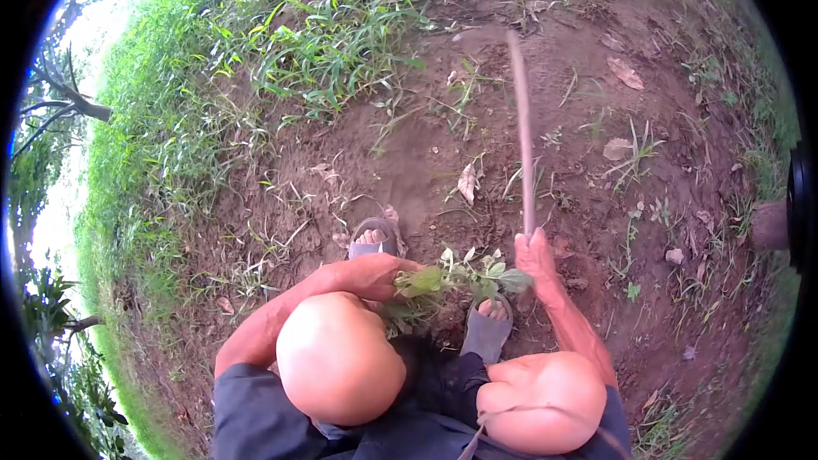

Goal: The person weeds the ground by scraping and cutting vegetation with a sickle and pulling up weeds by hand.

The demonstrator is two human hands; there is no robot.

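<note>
Right hand clamped round a slim wooden handle, and from my far-off seat I see that shaft running out ahead over the bare soil. Over to the left hand: fingers curled onto a bunch of leafy green sprigs, which spreads between the two hands, just above the right sandal. Whether the tool carries a blade near the grip, I can't tell; leaves and wrist crowd that spot.

Now the risks, as I judge them! Should there be an edge down there, a short swing could catch the left fingers, because they sit so near. Toes are exposed too, in the left sandal and the right alike; a slip off the soil could reach them. A loose pinch might tear the stems, and the long shaft could snag in the grass clump if swept left.

Count time: two hands, both occupied; one handle; one bunch; two sandals; two bare knees, drawn up close; at least three large dry leaves lying beyond.
</note>
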